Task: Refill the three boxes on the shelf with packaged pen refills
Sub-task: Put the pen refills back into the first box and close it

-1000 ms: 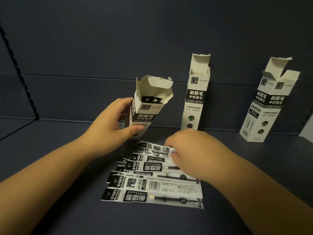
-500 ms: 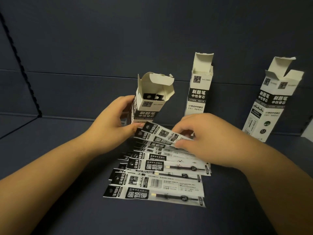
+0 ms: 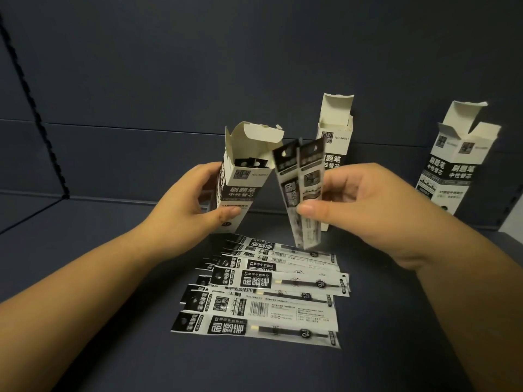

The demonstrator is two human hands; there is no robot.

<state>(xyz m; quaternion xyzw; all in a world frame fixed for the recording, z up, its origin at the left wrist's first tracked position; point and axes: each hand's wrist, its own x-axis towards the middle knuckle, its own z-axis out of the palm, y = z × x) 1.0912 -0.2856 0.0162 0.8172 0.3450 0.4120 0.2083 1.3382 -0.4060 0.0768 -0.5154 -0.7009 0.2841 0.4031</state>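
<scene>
My left hand (image 3: pixel 195 205) grips the left open box (image 3: pixel 243 179), tilted toward me, with a few refill packs visible inside. My right hand (image 3: pixel 359 205) pinches two packaged refills (image 3: pixel 300 190) upright, just right of that box's mouth. A middle box (image 3: pixel 336 142) stands open against the back wall, partly hidden behind the held packs. A third open box (image 3: pixel 458 159) leans at the far right. Several packaged refills (image 3: pixel 263 292) lie fanned flat on the dark shelf (image 3: pixel 85 306) below my hands.
The dark back wall (image 3: pixel 169 80) rises close behind the boxes. A notched shelf upright (image 3: pixel 31 94) runs down the left side. A pale edge (image 3: pixel 512 222) shows at the far right of the shelf.
My right hand has lifted two packs from the pile and swung them upright beside the left box's opening. My left hand still holds that box.
</scene>
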